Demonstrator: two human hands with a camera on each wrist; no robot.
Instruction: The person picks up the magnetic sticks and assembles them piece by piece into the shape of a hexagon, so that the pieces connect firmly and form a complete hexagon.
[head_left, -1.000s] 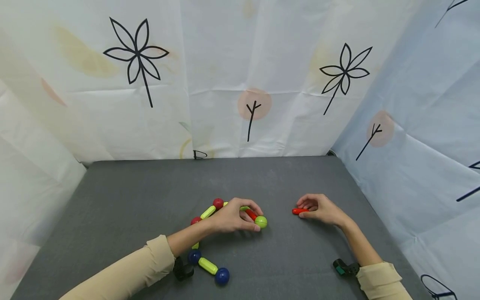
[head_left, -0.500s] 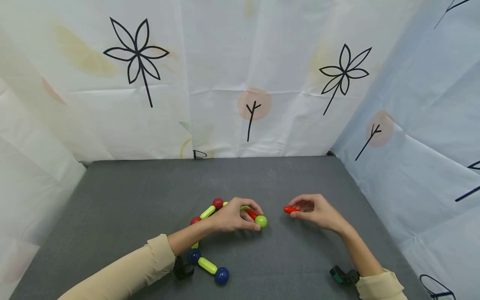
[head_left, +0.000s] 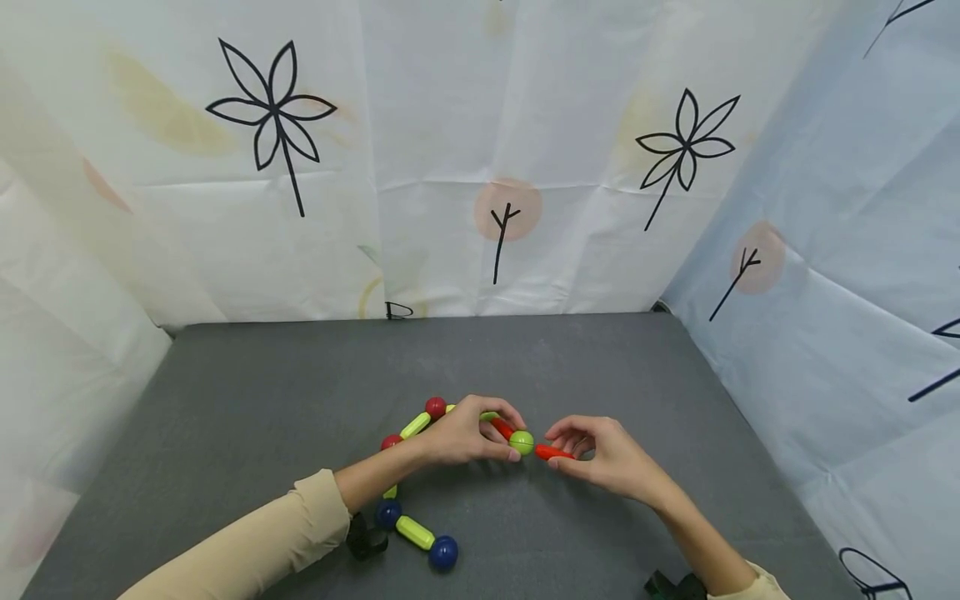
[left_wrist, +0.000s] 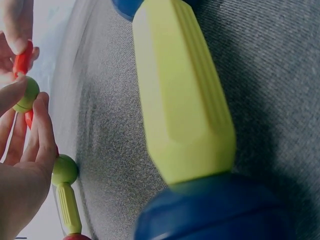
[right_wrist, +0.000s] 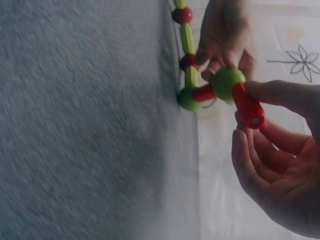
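Note:
My left hand (head_left: 467, 433) pinches a green ball (head_left: 522, 442) between thumb and fingers. This ball is the right end of a chain of magnetic balls and rods, with a red rod (head_left: 502, 428) behind it. From the right, my right hand (head_left: 606, 457) pinches a second red rod (head_left: 553, 452), its tip right at the green ball. In the right wrist view, the held rod (right_wrist: 249, 107) shows a small silvery disc at its free end. Another green ball (left_wrist: 65, 170) of the chain shows in the left wrist view; my left hand covers part of the chain in the head view.
The chain curves left through red balls (head_left: 436, 407) and yellow-green rods (head_left: 415, 425), then down to blue balls (head_left: 443, 552) near my left wrist. It lies on a grey cloth-covered table (head_left: 300, 375). Patterned white curtains (head_left: 435, 167) stand behind and at the sides.
My right hand has moved left and slightly nearer, bringing its red rod up to the green ball. My left hand and the chain have stayed in place.

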